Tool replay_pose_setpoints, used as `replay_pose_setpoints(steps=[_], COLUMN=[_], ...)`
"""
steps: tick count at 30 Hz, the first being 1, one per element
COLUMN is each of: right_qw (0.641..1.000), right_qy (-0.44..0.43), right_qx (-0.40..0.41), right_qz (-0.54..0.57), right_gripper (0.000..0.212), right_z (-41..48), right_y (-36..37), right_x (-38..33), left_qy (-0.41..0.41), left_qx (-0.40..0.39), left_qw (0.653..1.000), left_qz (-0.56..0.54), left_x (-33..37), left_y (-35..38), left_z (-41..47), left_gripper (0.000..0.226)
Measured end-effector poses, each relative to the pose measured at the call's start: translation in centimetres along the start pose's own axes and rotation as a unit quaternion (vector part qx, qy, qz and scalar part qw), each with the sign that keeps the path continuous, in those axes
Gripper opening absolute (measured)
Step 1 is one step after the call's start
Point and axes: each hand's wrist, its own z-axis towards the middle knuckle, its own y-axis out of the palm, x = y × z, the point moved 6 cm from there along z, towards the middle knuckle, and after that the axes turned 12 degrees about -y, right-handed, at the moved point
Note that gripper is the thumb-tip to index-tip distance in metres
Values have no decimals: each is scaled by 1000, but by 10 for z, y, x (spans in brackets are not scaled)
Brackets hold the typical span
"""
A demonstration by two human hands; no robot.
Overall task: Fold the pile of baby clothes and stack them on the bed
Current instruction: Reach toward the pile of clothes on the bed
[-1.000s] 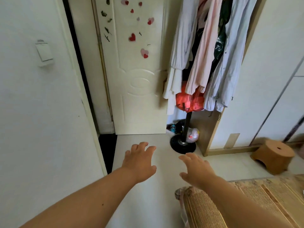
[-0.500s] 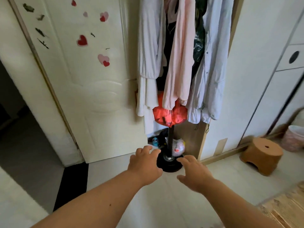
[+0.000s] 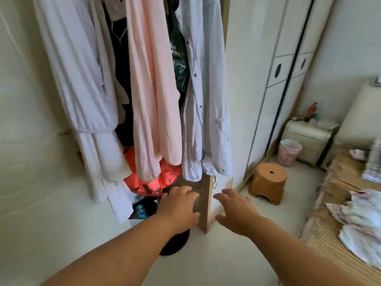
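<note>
Left hand (image 3: pixel 179 207) and right hand (image 3: pixel 235 211) empty, fingers (image 3: pixel 224 193) loosely spread. Baby clothes (image 3: pixel 362 215) heaped at the edge of the bed (image 3: pixel 325 246) look soft, light, floppy; best pinched at the shoulders.

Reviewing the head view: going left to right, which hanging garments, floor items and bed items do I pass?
White robe → pink garment → pale grey buttoned coat → brown stool → pink wastebasket → pile of baby clothes on the bed.
</note>
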Motion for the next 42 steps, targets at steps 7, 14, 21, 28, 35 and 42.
replay_pose_setpoints(steps=[7, 14, 21, 28, 35, 42], right_qw=[988, 954, 933, 920, 877, 794], right_qy=[150, 291, 348, 380, 469, 592], right_qx=[12, 22, 20, 20, 50, 86], right_qz=[30, 66, 86, 93, 95, 108], right_gripper=[58, 56, 56, 53, 44, 47], right_z=[32, 12, 21, 39, 55, 45], right_y=[-2, -6, -17, -64, -80, -94], right_x=[68, 180, 335, 496, 619, 748], left_qy=[149, 262, 330, 361, 410, 511], left_qx=[-81, -133, -153, -145, -172, -179], left_qw=[985, 955, 931, 921, 896, 840], left_qz=[33, 27, 28, -16, -21, 43], left_x=[49, 158, 305, 456, 570, 724], left_y=[8, 35, 58, 45, 56, 71], left_z=[110, 182, 281, 384, 483, 572], left_gripper=[53, 56, 56, 54, 50, 54])
